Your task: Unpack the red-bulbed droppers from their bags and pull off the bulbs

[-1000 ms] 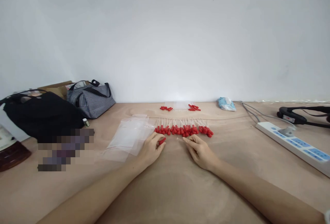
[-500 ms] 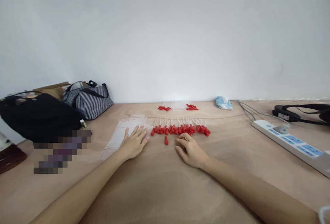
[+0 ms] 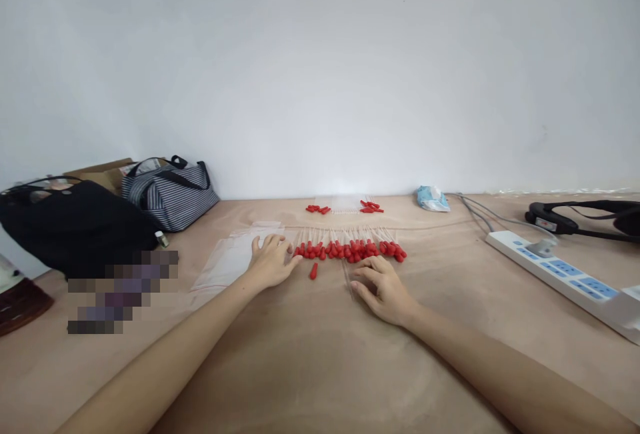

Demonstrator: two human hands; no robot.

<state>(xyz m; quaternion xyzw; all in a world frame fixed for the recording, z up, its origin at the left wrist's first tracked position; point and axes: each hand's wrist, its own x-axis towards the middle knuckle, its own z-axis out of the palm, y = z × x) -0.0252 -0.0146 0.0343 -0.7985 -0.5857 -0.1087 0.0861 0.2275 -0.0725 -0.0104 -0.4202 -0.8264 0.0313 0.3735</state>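
Observation:
A row of droppers with red rubber bulbs (image 3: 350, 249) lies across the table, thin clear tubes pointing to the wall. One red rubber bulb (image 3: 313, 271) lies apart in front of the row; no tube shows on it. At the row's left end is my left hand (image 3: 273, 264), fingers apart, thumb close to the nearest bulbs; I cannot tell if it touches them. Beneath and left of it are flat clear plastic bags (image 3: 220, 266). My right hand (image 3: 385, 293) rests before the row's right half, fingers loosely bent and thumb apart, with nothing seen in it.
By the wall lie two small groups of red bulbs (image 3: 318, 209) with thin clear tubes (image 3: 346, 205) between them. A blue and white packet (image 3: 433, 199), a power strip (image 3: 555, 271) and a black strapped device (image 3: 550, 219) are right. A striped bag (image 3: 180, 197) and black bag (image 3: 75, 227) stand left.
My left hand has slid right from the plastic bags toward the row's end, its fingers more bent. The loose bulb has turned and shifted slightly left. My right hand has moved slightly right.

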